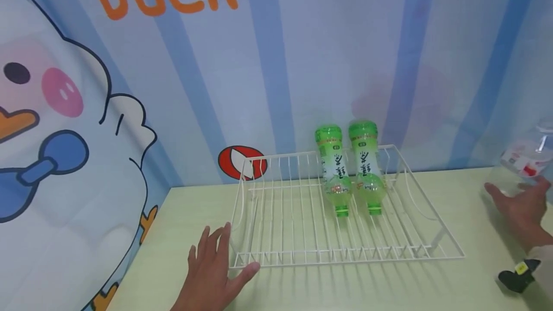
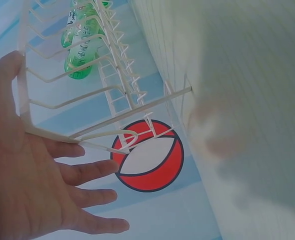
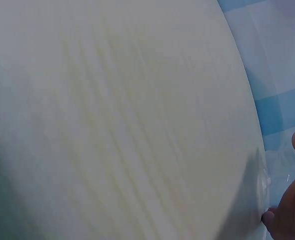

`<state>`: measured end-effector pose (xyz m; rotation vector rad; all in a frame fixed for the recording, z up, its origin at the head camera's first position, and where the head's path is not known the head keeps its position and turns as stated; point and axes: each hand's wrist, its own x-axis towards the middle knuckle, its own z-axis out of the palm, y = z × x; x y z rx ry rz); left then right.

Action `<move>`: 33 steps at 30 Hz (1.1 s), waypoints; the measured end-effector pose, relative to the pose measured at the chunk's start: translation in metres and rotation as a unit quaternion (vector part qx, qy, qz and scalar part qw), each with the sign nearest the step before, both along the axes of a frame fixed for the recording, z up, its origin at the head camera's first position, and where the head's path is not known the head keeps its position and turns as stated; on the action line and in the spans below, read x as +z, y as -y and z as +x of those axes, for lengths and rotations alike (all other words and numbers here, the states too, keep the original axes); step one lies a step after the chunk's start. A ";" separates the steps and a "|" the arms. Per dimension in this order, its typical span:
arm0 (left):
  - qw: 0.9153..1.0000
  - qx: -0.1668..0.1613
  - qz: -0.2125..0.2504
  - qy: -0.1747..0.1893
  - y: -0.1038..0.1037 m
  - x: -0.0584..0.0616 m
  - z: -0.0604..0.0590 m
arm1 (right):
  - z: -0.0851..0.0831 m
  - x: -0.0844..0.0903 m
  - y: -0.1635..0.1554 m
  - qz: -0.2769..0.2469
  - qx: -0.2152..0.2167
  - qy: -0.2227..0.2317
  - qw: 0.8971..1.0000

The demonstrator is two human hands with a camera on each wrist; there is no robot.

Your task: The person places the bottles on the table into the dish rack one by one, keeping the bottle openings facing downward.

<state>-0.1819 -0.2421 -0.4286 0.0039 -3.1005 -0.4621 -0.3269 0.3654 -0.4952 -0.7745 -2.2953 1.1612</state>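
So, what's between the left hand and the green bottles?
Only the left part of the white wire rack lies between the left hand and the green bottles; no other item shows there in the head view.

- A pale-blue fabric backdrop (image 1: 328, 52) hung behind the table (image 1: 147, 234), crossed by broad, darker blue stripes (image 1: 271, 52).
- Orange lettering (image 1: 153, 11) near its top left read "DUCK".
- Below that, a large white cartoon duck (image 1: 73, 253) filled the left side, with a pink cheek (image 1: 58, 102), orange beak (image 1: 19, 124) and blue bow-like shape (image 1: 64, 151).
- A printed red-and-white ball (image 2: 147, 156) sat low, near the table's back edge.
- The tabletop was pale yellowish-green, with soft shadows across it.
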 end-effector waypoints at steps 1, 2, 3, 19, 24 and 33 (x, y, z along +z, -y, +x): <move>1.000 -0.001 0.002 -0.001 0.000 0.000 0.000 | 0.000 0.000 0.000 0.004 0.003 -0.001 1.000; 1.000 -0.002 0.005 -0.004 0.000 0.000 0.000 | -0.001 -0.001 0.000 0.010 0.006 -0.002 1.000; 1.000 -0.003 0.005 -0.005 0.001 0.000 -0.001 | -0.001 -0.001 0.000 0.013 0.006 -0.004 1.000; 1.000 -0.004 0.017 -0.004 -0.003 -0.002 -0.002 | 0.006 0.027 0.007 0.001 -0.011 -0.024 1.000; 1.000 -0.009 0.024 0.007 -0.005 -0.003 -0.003 | 0.012 0.037 0.011 0.001 -0.017 -0.023 1.000; 1.000 0.004 0.002 -0.001 -0.002 -0.004 -0.006 | 0.014 0.066 0.041 0.008 0.036 -0.075 0.996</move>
